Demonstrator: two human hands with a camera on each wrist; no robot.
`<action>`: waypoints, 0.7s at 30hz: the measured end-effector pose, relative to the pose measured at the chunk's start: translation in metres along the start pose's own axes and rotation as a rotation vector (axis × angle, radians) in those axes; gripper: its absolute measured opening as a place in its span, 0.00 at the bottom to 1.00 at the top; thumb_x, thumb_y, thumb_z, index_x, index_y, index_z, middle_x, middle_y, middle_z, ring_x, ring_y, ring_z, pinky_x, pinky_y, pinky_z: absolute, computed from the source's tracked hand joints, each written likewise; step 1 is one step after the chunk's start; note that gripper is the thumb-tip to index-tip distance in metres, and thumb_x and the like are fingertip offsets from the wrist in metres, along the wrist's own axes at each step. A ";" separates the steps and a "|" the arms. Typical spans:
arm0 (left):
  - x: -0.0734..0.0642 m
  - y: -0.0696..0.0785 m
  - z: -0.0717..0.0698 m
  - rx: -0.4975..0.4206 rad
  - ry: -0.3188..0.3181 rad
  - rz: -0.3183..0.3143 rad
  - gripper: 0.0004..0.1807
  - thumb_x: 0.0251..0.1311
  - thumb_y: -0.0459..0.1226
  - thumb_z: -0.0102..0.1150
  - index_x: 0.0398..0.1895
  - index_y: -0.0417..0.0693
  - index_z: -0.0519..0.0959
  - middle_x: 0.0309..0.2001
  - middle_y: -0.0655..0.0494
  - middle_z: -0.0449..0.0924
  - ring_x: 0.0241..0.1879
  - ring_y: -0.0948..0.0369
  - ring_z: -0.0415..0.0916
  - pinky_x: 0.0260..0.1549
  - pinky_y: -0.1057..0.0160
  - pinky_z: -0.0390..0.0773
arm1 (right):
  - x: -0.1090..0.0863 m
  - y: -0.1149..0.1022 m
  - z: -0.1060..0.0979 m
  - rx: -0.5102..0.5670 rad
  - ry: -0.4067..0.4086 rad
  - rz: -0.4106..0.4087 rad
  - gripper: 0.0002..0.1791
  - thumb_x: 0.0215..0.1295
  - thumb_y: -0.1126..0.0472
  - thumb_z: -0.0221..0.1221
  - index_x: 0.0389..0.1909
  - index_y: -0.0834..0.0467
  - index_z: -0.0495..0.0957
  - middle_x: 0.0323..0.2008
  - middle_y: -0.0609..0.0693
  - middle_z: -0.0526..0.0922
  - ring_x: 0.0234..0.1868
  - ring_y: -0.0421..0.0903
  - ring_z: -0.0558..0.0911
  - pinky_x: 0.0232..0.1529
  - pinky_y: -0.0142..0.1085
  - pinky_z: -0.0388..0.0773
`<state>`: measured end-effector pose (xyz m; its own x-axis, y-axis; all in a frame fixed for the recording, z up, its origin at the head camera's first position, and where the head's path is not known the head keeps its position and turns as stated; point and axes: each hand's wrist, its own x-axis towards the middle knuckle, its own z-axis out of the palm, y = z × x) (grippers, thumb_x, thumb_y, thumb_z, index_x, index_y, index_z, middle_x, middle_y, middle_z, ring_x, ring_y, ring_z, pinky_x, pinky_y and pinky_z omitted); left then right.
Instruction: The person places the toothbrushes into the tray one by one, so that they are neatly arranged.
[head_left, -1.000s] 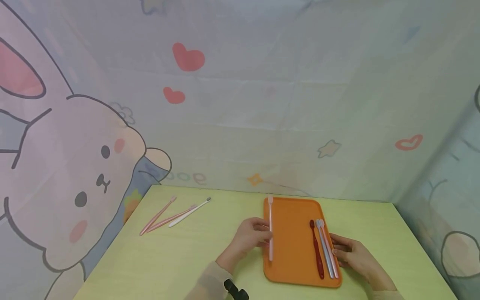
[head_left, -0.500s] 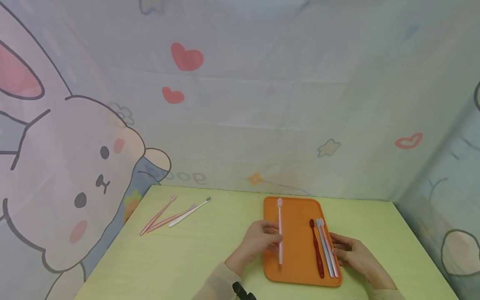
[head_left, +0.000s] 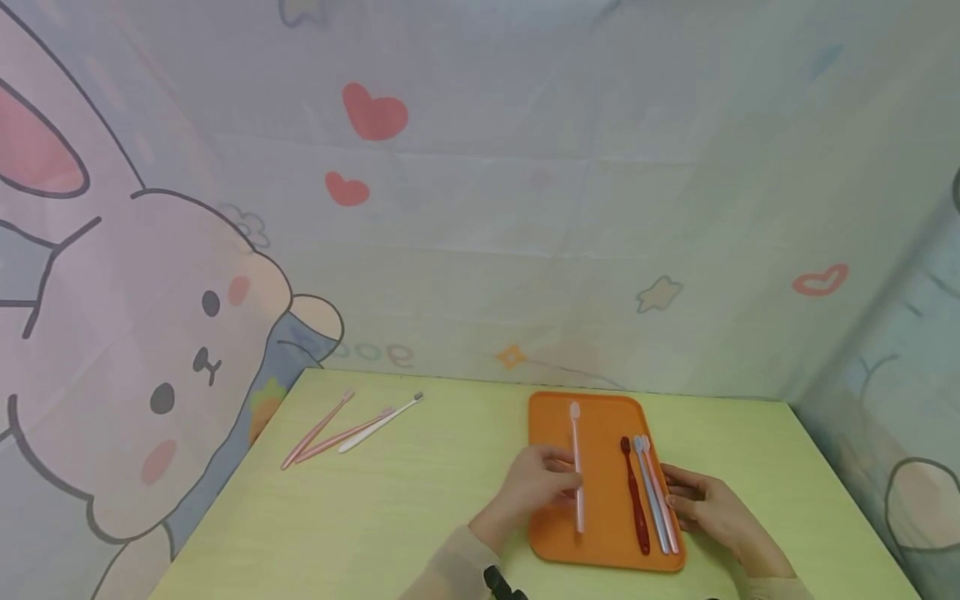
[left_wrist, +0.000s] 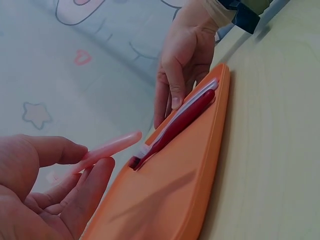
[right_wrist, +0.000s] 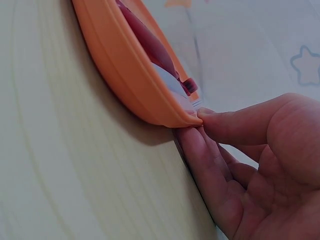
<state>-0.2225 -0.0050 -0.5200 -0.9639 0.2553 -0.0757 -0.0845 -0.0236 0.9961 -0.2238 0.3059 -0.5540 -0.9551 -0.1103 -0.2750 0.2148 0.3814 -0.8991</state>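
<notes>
In the head view my left hand (head_left: 527,485) pinches a pale pink toothbrush (head_left: 576,442) by its handle, over the left half of an orange tray (head_left: 551,546). The left wrist view has this toothbrush (left_wrist: 112,146) between thumb and fingers, raised off the tray; its shadow falls on the tray floor. My right hand (head_left: 711,510) grips the tray's right rim, with the thumb on the rim (right_wrist: 172,117) and fingers below in the right wrist view. Beside that rim lie a dark red toothbrush (head_left: 636,504), a grey-blue toothbrush (head_left: 652,500) and a pink toothbrush (head_left: 666,512), side by side.
On the left of the yellow-green table (head_left: 375,517) lie two pink toothbrushes (head_left: 317,432) and a white toothbrush (head_left: 378,425), partly crossing. A printed cloth backdrop (head_left: 480,275) rises behind the table's far edge.
The left hand has carried the pale pink toothbrush rightward, from the tray's left edge to further over the tray. The right hand stays at the tray's right rim.
</notes>
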 end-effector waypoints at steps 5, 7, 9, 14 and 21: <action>0.002 -0.003 0.007 -0.009 0.009 -0.011 0.15 0.57 0.24 0.70 0.49 0.32 0.83 0.35 0.49 0.87 0.29 0.53 0.88 0.33 0.51 0.91 | 0.000 -0.001 0.000 -0.001 0.003 0.001 0.36 0.76 0.66 0.63 0.80 0.69 0.62 0.67 0.68 0.77 0.55 0.48 0.82 0.44 0.41 0.88; 0.003 -0.005 0.011 -0.005 0.021 -0.018 0.15 0.57 0.24 0.71 0.48 0.33 0.83 0.34 0.49 0.86 0.28 0.54 0.87 0.31 0.53 0.91 | -0.001 -0.002 0.000 -0.003 0.003 0.000 0.36 0.76 0.66 0.63 0.80 0.69 0.62 0.67 0.68 0.78 0.55 0.48 0.83 0.44 0.41 0.88; 0.004 -0.007 0.014 0.006 0.032 -0.025 0.14 0.58 0.24 0.71 0.47 0.34 0.83 0.34 0.49 0.86 0.28 0.55 0.87 0.30 0.55 0.90 | -0.002 -0.003 0.001 -0.005 0.009 0.005 0.36 0.75 0.66 0.63 0.79 0.69 0.63 0.66 0.68 0.78 0.55 0.49 0.83 0.44 0.41 0.88; 0.004 -0.009 0.023 0.030 0.036 -0.049 0.13 0.59 0.24 0.72 0.46 0.36 0.83 0.33 0.50 0.86 0.27 0.55 0.87 0.28 0.57 0.90 | -0.003 -0.006 0.002 -0.005 0.026 0.022 0.35 0.74 0.67 0.64 0.79 0.68 0.64 0.65 0.66 0.80 0.53 0.49 0.83 0.43 0.40 0.88; 0.004 -0.010 0.033 0.055 0.037 -0.079 0.12 0.59 0.24 0.71 0.45 0.35 0.83 0.33 0.50 0.86 0.27 0.56 0.87 0.28 0.56 0.90 | -0.002 -0.003 0.001 -0.002 0.013 0.000 0.36 0.75 0.67 0.63 0.79 0.70 0.62 0.66 0.69 0.78 0.55 0.49 0.82 0.44 0.41 0.88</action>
<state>-0.2170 0.0281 -0.5288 -0.9635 0.2183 -0.1551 -0.1479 0.0489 0.9878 -0.2227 0.3039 -0.5513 -0.9577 -0.0984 -0.2705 0.2143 0.3834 -0.8983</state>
